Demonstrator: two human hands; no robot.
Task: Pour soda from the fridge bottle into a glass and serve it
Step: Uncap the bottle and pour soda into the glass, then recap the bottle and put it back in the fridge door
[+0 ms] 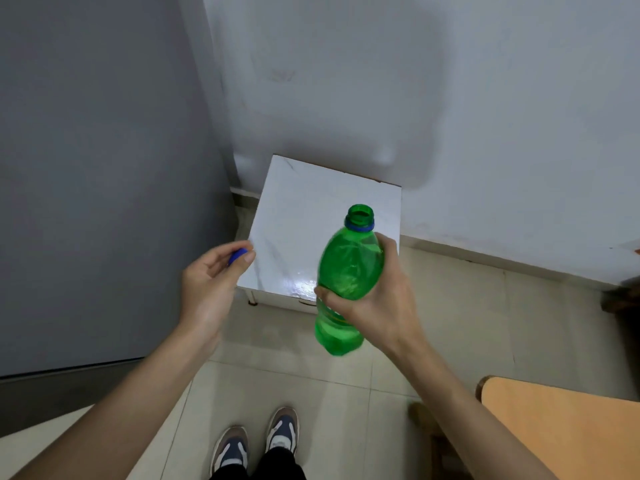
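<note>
Above the front right corner of a low white surface (304, 209), one green soda bottle (349, 268) is held in the air, touching nothing but the hand around it. Its long axis runs close to upright, leaning a little: the open mouth points up and away from the person, toward the wall (415, 81), and the base points down toward the tiled floor (311, 393). A blue ring (359, 226) sits round the neck just under the bare, uncapped mouth. In the view, the upper half of the bottle lies over the white top and the lower half over the floor.

Of the two hands, the right hand (377, 306) wraps the bottle's middle, thumb across the near side and fingers curled round the far side. The left hand (207, 289), well apart to the left, pinches one blue cap (238, 255) between thumb and fingertips at the left edge of the white top.

A grey fridge (104, 168) fills the left side, its door closed. Two shoes (230, 448) stand on the floor at the bottom, and the corner of one orange-brown surface (561, 427) shows at the lower right.
</note>
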